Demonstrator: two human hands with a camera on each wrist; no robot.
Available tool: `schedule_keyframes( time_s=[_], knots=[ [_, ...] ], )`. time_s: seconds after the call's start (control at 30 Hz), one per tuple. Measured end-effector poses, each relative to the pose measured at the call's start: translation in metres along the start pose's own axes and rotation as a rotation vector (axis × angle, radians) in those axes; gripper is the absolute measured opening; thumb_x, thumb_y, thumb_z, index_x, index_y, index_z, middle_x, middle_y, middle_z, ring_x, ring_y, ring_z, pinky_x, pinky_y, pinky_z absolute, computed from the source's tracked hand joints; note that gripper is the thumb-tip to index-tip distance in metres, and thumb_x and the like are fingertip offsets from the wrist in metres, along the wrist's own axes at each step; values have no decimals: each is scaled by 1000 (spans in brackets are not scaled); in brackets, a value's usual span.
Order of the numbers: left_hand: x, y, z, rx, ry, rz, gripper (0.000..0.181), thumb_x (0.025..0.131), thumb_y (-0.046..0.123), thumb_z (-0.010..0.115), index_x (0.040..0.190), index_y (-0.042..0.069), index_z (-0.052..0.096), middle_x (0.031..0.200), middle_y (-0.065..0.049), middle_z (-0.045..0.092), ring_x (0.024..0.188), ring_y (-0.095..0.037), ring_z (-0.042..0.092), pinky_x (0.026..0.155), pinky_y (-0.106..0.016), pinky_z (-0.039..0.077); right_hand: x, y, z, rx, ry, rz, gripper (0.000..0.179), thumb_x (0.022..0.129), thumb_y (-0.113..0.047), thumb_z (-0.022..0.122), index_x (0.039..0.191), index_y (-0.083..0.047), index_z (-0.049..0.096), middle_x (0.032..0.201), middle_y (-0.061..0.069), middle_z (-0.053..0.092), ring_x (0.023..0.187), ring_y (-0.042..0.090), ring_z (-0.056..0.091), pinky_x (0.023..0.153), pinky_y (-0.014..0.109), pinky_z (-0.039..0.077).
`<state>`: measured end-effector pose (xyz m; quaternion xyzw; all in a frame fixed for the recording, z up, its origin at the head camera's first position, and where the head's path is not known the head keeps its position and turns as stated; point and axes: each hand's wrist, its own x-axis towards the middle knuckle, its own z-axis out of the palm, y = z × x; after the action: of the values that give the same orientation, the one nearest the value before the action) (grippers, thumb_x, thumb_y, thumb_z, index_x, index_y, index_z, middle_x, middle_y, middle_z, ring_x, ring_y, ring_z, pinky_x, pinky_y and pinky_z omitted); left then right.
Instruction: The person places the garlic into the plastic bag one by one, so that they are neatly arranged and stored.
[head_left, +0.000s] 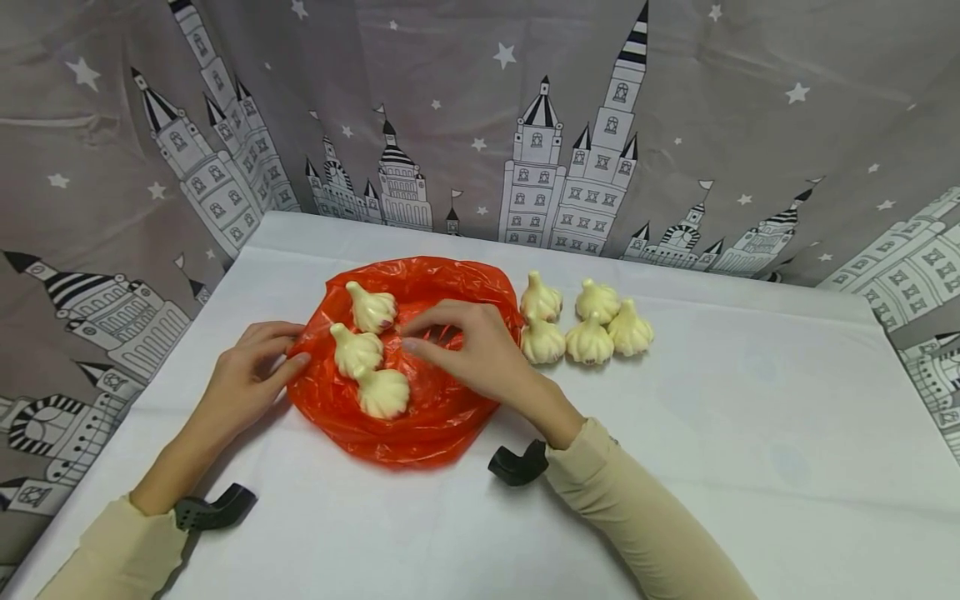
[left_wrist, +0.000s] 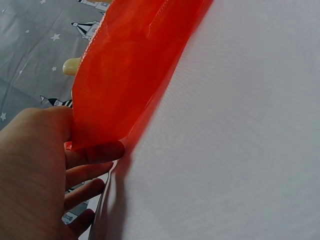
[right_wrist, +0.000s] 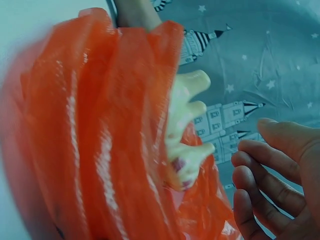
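A red plastic bag (head_left: 408, 446) lies with its mouth spread wide on the table. Three garlic bulbs are inside, toward its left: one at the back (head_left: 373, 310), one in the middle (head_left: 356, 352) and one at the front (head_left: 384, 393). My left hand (head_left: 251, 371) pinches the bag's left rim between thumb and fingers; in the left wrist view the red film (left_wrist: 125, 75) rises from that grip. Over the bag's middle hovers my right hand (head_left: 480, 350), its fingers loosely bent with nothing between them. The right wrist view shows those fingertips (right_wrist: 243, 177) apart from the bulbs.
Several more garlic bulbs (head_left: 589, 340) stand grouped on the white tablecloth (head_left: 750, 433), just right of the bag. A grey curtain (head_left: 450, 75) with printed castles and stars hangs behind the table. Black mounts (head_left: 517, 465) are strapped at both wrists.
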<state>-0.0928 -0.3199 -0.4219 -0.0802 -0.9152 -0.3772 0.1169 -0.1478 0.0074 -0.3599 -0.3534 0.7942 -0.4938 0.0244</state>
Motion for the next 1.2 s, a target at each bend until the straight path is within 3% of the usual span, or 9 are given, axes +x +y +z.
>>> schedule_keyframes(
  time_s=[0.13, 0.43, 0.53, 0.73, 1.0, 1.2],
  knots=[
    [0, 1, 0, 2, 0, -1, 11, 97, 9, 74, 105, 1, 78, 133, -13, 67, 126, -7, 47, 97, 5, 32, -3, 2, -6, 0, 22, -9, 14, 97, -21, 78, 110, -16, 82, 99, -8, 77, 88, 3, 65, 79, 33, 60],
    [-1, 0, 0, 7, 3, 15, 12, 99, 10, 73, 106, 1, 78, 133, -14, 66, 125, 7, 43, 98, 4, 33, -12, 8, -16, -58, 39, 6, 15, 97, -21, 78, 110, -16, 82, 100, -8, 77, 94, 3, 67, 86, 33, 58],
    [0, 0, 0, -2, 4, 7, 10, 98, 8, 74, 104, 1, 78, 133, -13, 67, 125, 3, 45, 98, 4, 33, -16, 10, -21, -64, 47, 17, 15, 97, -21, 78, 111, -16, 82, 101, -8, 78, 94, 4, 67, 86, 35, 57],
    [0, -2, 0, 1, 7, 19, 10, 97, 7, 75, 105, 2, 78, 133, -14, 67, 126, -14, 49, 98, 4, 32, -25, 12, -34, -44, 56, 47, 15, 96, -20, 79, 111, -16, 82, 99, -7, 77, 84, 8, 67, 76, 38, 60],
    [-1, -4, 1, -10, 12, 36, 9, 96, 6, 76, 104, 3, 78, 132, -15, 67, 124, 2, 44, 98, 4, 32, -33, 14, -54, -71, 101, 61, 14, 97, -20, 78, 109, -15, 82, 99, -5, 77, 80, 12, 65, 71, 32, 57],
    [-1, -4, 0, -6, 15, 39, 9, 96, 6, 76, 103, 3, 78, 132, -15, 67, 125, -4, 47, 98, 4, 32, -40, 15, -73, -52, 163, 59, 14, 97, -19, 78, 109, -15, 82, 103, -5, 79, 89, 11, 69, 80, 33, 60]
  ],
)
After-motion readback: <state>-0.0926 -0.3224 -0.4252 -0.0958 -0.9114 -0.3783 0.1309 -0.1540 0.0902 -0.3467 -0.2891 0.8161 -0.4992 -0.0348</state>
